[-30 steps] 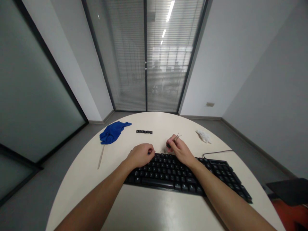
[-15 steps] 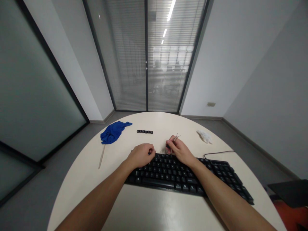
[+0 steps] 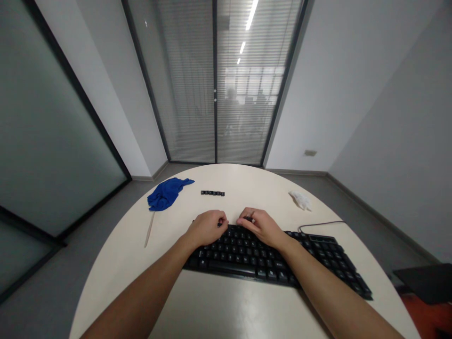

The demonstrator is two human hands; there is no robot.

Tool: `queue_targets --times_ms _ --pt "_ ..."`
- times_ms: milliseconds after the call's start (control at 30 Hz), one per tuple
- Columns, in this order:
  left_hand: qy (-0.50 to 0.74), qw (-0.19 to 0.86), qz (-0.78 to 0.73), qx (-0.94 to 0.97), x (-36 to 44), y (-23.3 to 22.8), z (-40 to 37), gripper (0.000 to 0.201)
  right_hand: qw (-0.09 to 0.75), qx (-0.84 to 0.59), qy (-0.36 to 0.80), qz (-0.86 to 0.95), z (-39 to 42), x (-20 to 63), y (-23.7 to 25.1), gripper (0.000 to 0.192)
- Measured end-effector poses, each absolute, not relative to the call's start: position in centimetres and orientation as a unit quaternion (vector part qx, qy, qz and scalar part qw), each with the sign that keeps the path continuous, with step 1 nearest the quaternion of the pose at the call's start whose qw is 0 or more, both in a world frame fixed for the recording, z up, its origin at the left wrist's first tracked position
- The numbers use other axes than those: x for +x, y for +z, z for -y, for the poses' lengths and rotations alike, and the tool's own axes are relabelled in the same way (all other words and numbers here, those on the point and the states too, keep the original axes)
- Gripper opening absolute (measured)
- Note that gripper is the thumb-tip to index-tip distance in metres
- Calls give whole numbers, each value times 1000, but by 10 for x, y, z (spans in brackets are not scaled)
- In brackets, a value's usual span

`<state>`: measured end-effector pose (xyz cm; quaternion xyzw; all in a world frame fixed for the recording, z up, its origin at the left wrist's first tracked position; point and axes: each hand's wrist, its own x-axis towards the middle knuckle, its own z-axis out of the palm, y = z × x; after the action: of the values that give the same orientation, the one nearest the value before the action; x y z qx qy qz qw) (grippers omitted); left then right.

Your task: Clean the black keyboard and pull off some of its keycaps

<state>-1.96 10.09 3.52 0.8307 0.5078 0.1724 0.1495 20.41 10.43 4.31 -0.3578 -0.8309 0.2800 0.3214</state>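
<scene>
A black keyboard (image 3: 231, 268) lies slightly askew across the table in front of me. Over its back left edge, my left hand (image 3: 209, 227) is curled with the thumb and fingers closed on the keyboard. My right hand (image 3: 260, 226) is lowered to the back row of keys, right of the left hand. Its fingers are closed on a keycap puller, of which only a dark bit (image 3: 249, 219) shows between thumb and forefinger; the wire prongs are hidden. Beyond the keyboard, several loose black keycaps (image 3: 212, 193) sit in a short row.
On the round cream table (image 3: 226, 310), a crumpled blue cloth (image 3: 165, 194) lies at the left over the end of a thin pale stick (image 3: 149, 230). A white crumpled wad (image 3: 301, 200) is at the right. The keyboard's cable (image 3: 321, 222) runs off the right edge.
My right hand has turned over and come down to the back row of keys, so the puller's wire prongs no longer show pointing up. My left hand has stayed put.
</scene>
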Motion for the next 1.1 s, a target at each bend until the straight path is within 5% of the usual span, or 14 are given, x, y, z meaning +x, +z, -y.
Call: queue_targets --times_ms 800,1100 --pt "186 157 -439 865 -18 43 -96 19 325 -446 297 779 -105 197 42 42" --pt "166 139 -428 878 -18 43 -96 26 371 -451 418 696 -115 201 31 48"
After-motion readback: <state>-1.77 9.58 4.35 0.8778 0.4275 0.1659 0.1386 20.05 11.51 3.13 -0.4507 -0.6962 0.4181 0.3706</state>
